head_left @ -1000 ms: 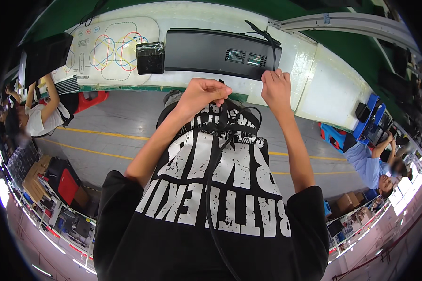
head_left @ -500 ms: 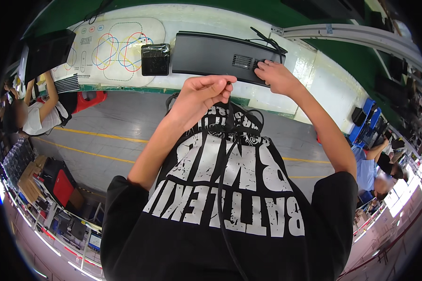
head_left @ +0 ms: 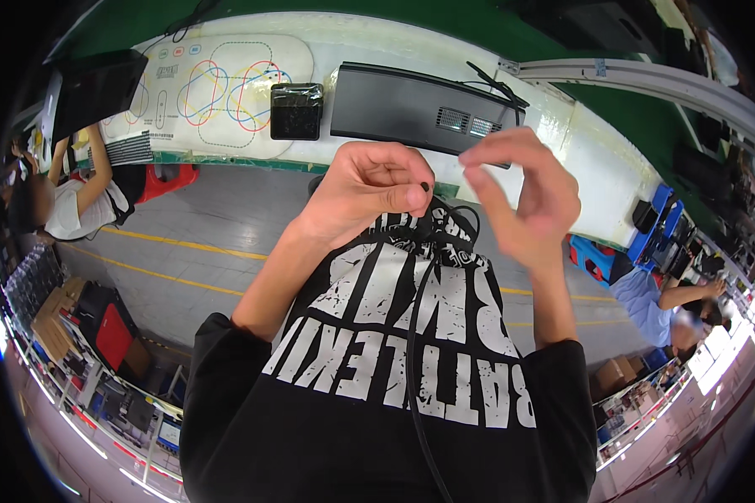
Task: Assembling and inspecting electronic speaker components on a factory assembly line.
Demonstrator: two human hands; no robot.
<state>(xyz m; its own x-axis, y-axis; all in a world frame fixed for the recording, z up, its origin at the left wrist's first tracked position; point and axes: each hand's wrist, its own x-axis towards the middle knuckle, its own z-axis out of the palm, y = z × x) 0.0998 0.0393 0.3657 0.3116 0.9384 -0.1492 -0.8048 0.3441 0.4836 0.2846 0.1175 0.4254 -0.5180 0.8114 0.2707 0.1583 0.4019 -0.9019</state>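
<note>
My left hand (head_left: 369,189) is closed in a pinch, with a tiny black piece (head_left: 425,187) between thumb and forefinger. Just right of it hangs my right hand (head_left: 528,197), slightly blurred, its thumb and forefinger tips brought together in a pinch. Whatever might be between those tips is too small to make out. Both hands are raised in front of my body, at the near edge of the bench. Beyond them lies a long dark grey casing (head_left: 386,101) with two vent grilles, partly covered by my right hand.
A square black box (head_left: 296,111) stands left of the casing on the white bench (head_left: 554,117). Farther left are a printed mat (head_left: 189,92) and a black screen-like panel (head_left: 96,92). Black cables (head_left: 499,84) lie behind the casing. Co-workers sit at both sides.
My right hand has left the grille area of the casing and come back toward my left hand. The left hand has lowered slightly, and its tiny black piece now shows.
</note>
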